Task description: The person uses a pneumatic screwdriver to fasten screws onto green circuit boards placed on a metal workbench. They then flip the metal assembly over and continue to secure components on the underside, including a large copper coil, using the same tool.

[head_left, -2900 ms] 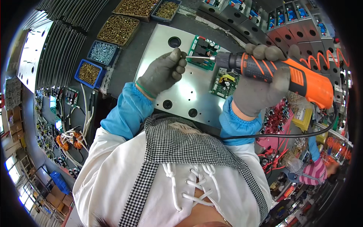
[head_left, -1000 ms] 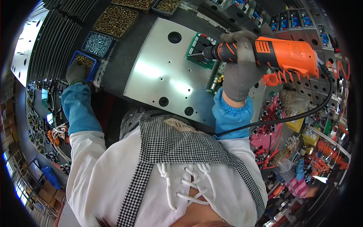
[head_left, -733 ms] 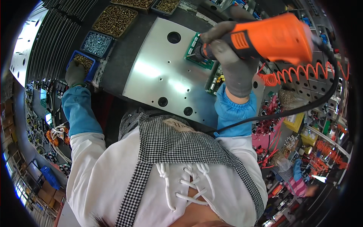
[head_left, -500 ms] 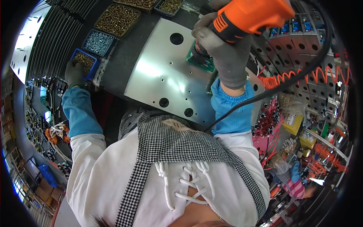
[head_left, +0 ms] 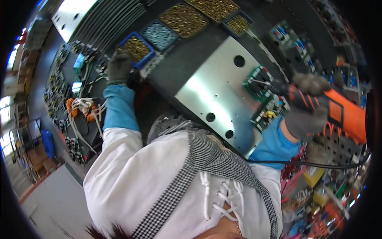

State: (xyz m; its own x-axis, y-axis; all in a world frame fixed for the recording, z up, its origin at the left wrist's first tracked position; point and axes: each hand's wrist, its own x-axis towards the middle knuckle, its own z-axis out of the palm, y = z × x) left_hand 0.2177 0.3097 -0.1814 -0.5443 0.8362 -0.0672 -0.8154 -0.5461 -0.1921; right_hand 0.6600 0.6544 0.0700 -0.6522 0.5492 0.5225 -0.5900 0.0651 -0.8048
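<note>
My right hand, in a grey glove, is wrapped round an orange-and-black power screwdriver. The tool lies tilted sideways, its thin bit pointing left over a green circuit board. Whether the tip touches the board I cannot tell. That board rests on a shiny metal panel with round holes, beside a second board with components. My gloved left hand is at the near left edge of a blue bin of brass-coloured screws. Its fingers are curled together; anything between them is hidden.
More trays stand beyond the bin, with silvery fasteners and brass-coloured screws. Metal strips are stacked at the far left. Wired parts with orange coils lie left of my arm. A black cable crosses my right sleeve.
The view has turned, shifting the bench rightward. My right hand has tipped the screwdriver from over the board to a sideways slant, baring its bit. My left hand has come slightly back from the bin.
</note>
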